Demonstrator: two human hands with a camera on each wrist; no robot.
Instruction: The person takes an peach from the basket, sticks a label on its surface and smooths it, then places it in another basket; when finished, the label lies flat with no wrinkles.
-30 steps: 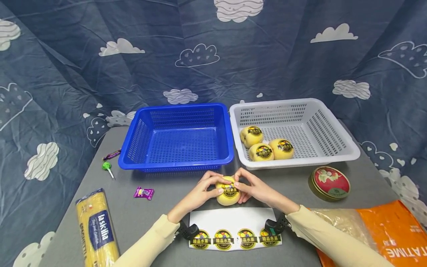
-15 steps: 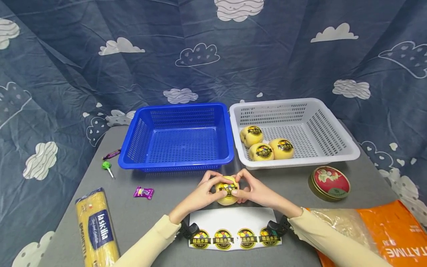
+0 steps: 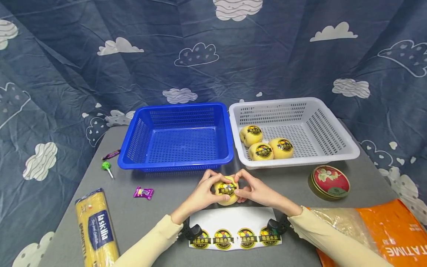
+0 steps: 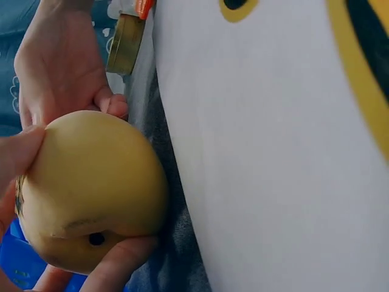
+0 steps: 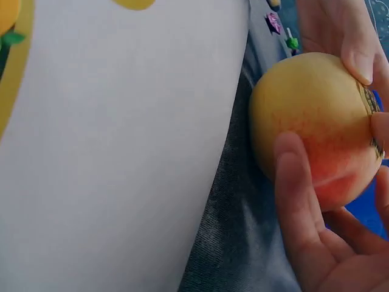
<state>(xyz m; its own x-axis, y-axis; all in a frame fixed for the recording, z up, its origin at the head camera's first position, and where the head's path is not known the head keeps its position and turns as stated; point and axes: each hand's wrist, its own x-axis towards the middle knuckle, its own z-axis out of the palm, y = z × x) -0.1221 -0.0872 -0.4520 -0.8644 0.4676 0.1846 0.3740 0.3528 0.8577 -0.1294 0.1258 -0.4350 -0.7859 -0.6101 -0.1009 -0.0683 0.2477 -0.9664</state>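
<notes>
Both hands hold a yellow peach just above the far edge of a white sticker sheet. A round black-and-gold sticker lies on the peach's upper side. My left hand grips the fruit from the left, its thumb by the sticker's lower edge. From the other side, my right hand steadies it, with the thumb touching the sticker's right edge. A reddish blush shows on the peach in the right wrist view; the left wrist view shows its stem hollow. Several stickers line the sheet's near edge.
A blue basket stands behind the hands, beside a white basket holding three stickered peaches. A round red tin and an orange bag are right. Spaghetti, a purple candy and a green lollipop lie left.
Both thumbs have shifted over the sticker, the left one down to its lower edge, the right one to its right side. More of the sticker's face shows now. The peach stays nearly in place.
</notes>
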